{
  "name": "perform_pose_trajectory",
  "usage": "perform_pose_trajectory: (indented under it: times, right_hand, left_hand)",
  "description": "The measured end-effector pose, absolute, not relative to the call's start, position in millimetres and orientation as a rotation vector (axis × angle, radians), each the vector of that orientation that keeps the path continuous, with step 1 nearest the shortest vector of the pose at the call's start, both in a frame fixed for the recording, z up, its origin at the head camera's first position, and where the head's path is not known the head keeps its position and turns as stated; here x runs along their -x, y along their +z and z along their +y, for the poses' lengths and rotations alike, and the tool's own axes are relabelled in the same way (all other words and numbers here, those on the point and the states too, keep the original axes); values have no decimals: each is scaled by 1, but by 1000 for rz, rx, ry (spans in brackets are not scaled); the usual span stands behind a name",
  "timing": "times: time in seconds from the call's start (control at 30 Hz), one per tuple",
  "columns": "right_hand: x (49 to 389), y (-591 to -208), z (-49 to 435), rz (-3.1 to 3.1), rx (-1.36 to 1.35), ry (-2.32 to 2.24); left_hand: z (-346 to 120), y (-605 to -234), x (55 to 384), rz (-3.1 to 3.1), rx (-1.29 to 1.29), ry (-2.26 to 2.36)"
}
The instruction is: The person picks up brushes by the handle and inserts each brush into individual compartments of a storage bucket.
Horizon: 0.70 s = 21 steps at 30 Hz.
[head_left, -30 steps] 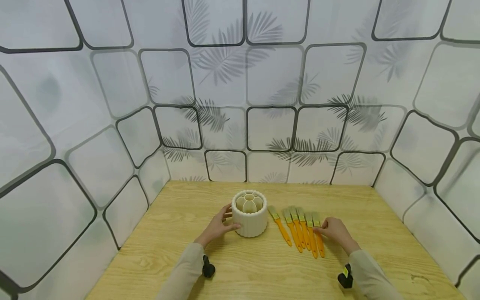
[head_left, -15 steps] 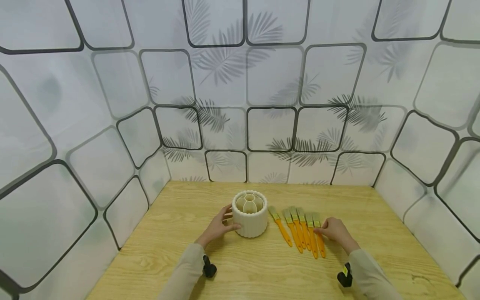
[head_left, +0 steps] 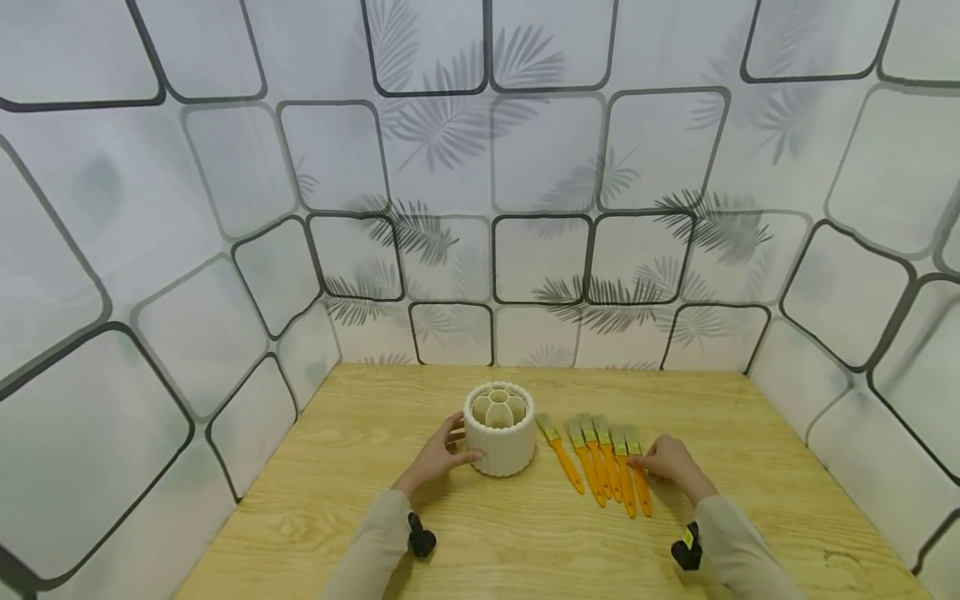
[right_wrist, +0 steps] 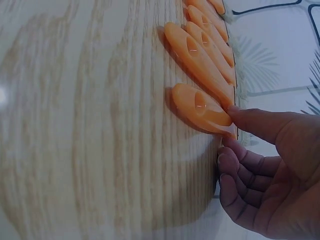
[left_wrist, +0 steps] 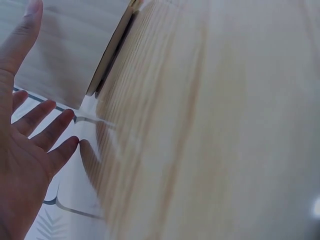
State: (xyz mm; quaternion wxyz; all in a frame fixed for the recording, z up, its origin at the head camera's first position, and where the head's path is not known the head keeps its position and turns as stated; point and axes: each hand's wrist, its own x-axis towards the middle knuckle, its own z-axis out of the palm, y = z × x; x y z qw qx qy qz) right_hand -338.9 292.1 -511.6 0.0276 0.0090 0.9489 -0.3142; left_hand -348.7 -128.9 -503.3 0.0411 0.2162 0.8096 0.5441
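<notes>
A cream ribbed round holder (head_left: pixel 501 452) with petal-shaped compartments stands upright on the wooden table. My left hand (head_left: pixel 433 456) rests at its left side, thumb toward the front and fingers spread behind. Those fingers (left_wrist: pixel 52 132) look straight and relaxed in the left wrist view, near the holder's wall (left_wrist: pixel 75 45). To the right of the holder lie several paintbrushes with orange handles and pale bristles, bristles pointing away. My right hand (head_left: pixel 670 467) pinches the rightmost paintbrush (head_left: pixel 642 493) between thumb and forefinger near its metal band. Its handle (right_wrist: pixel 197 107) lies close over the table in the right wrist view.
One paintbrush (head_left: pixel 566 465) lies slightly apart, closest to the holder. The wooden table (head_left: pixel 525 546) runs back to a patterned white wall covering (head_left: pixel 540 333), which also encloses both sides. Black wrist cameras (head_left: pixel 422 537) sit at both cuffs.
</notes>
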Motion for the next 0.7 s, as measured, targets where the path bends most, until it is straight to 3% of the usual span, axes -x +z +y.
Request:
perform_pose_trajectory:
  times: [0.3, 0.7]
  right_hand:
    - [340, -511, 293, 2942, -50, -919]
    - [342, -508, 291, 2924, -75, -948]
  left_hand:
    - [-128, -531, 368, 2416, -620, 1760]
    - [-128, -535, 369, 2439, -590, 1736]
